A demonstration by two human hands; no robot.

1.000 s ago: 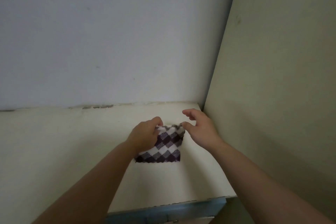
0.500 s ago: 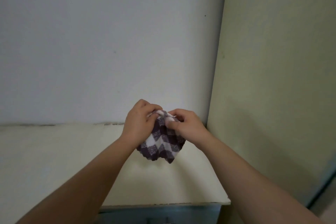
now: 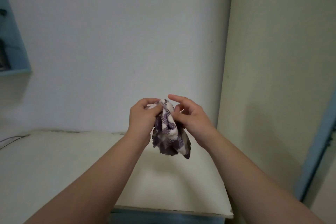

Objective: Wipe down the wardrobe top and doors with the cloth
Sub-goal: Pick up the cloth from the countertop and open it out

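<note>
A purple-and-white checked cloth (image 3: 169,132) hangs bunched up in the air above the cream wardrobe top (image 3: 54,165). My left hand (image 3: 142,118) grips its upper edge from the left. My right hand (image 3: 190,118) pinches the cloth from the right, with the index finger lifted off it. The cloth's lower corners dangle clear of the top. The blue front edge of the wardrobe (image 3: 163,217) shows at the bottom; its doors are out of view.
A pale wall (image 3: 118,42) rises behind the wardrobe top and a yellowish wall (image 3: 281,60) closes its right side. A blue shelf unit (image 3: 11,42) hangs at far left, a blue frame (image 3: 316,151) stands at right. A thin cable (image 3: 11,140) lies at the top's left.
The cloth, which lay flat on the wardrobe top under both hands, has been lifted and gathered into a bunch held in the air between them.
</note>
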